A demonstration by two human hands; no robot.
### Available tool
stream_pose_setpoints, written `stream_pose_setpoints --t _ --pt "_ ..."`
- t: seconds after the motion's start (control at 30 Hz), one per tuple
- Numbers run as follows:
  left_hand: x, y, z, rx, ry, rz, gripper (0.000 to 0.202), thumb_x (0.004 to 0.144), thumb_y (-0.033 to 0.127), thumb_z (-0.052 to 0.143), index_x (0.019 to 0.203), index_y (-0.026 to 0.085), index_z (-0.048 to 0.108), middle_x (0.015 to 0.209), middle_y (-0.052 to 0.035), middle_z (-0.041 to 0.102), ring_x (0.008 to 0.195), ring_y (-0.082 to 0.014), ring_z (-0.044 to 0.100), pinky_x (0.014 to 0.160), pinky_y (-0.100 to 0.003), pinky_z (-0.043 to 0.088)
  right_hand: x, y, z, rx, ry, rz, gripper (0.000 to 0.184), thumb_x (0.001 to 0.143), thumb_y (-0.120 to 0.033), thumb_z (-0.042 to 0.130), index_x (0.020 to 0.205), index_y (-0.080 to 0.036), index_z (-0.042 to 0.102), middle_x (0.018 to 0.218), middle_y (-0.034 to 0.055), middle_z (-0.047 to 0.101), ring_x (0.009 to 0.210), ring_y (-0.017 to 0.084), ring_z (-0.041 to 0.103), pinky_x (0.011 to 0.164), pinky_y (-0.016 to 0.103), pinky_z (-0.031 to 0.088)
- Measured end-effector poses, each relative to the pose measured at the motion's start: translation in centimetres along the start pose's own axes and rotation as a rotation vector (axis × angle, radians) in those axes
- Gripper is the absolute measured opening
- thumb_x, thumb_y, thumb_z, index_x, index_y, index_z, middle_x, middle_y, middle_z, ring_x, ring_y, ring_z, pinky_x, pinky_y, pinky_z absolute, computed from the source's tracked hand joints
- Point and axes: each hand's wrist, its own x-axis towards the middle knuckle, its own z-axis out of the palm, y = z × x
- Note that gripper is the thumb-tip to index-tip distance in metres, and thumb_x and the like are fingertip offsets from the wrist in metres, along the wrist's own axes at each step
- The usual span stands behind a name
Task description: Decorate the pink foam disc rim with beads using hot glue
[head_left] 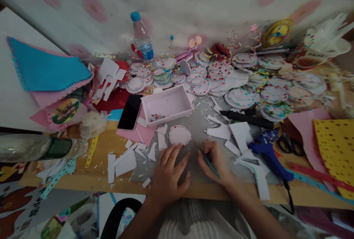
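Observation:
A white oval paper disc point(179, 135) with small red dots round its rim lies flat on the grey mat point(199, 104). The fingertips of my left hand point(172, 170) rest at the disc's near edge, fingers stretched out and apart. My right hand point(214, 159) is closed round a slim teal tool point(210, 166) with a thin dark tip; whether it is tweezers or a knife I cannot make out. That tip points toward the disc's right edge. Just beyond the disc stands a pale pink box point(177, 110) with a few coloured beads point(157, 117) in it.
Many dotted discs point(240, 98) are heaped at the back, near a water bottle point(143, 39). A phone point(129, 111) lies left of the box. Paper scraps point(125, 164) surround my hands. At right are a blue glue gun point(269, 158), scissors point(291, 145) and a black pen-like tool point(249, 118).

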Motion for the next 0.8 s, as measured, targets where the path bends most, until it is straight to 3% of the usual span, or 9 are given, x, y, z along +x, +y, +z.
stream_pose_setpoints --t 0.13,0.27,0.8 --pt "0.50 0.06 0.45 0.054 -0.098 -0.013 0.060 0.082 0.039 0.059 0.140 0.026 0.046 0.156 -0.0137 0.023 0.141 -0.0347 0.025 0.111 -0.055 0.022 0.25 -0.23 -0.13 -0.009 -0.002 0.035 0.026 0.082 -0.005 0.048 0.086 -0.025 0.032 0.072 -0.0039 0.038 0.060 0.012 0.038 0.054 0.024 0.035" --pt "0.67 0.16 0.50 0.064 -0.130 -0.048 0.065 0.081 0.046 0.059 0.142 0.028 0.042 0.159 -0.0126 0.015 0.143 -0.0361 0.021 0.112 -0.056 0.017 0.42 -0.33 -0.17 -0.019 -0.011 0.047 0.026 0.082 -0.005 0.048 0.085 -0.025 0.031 0.072 -0.0042 0.037 0.060 0.012 0.038 0.053 0.023 0.035" --pt "0.92 0.10 0.46 0.032 -0.145 -0.062 0.068 0.080 0.049 0.059 0.141 0.026 0.044 0.157 -0.0160 0.020 0.142 -0.0364 0.021 0.112 -0.059 0.013 0.19 0.02 -0.22 -0.083 -0.049 0.079 0.024 0.082 -0.008 0.049 0.085 -0.025 0.032 0.073 -0.0032 0.042 0.061 0.012 0.041 0.055 0.024 0.038"
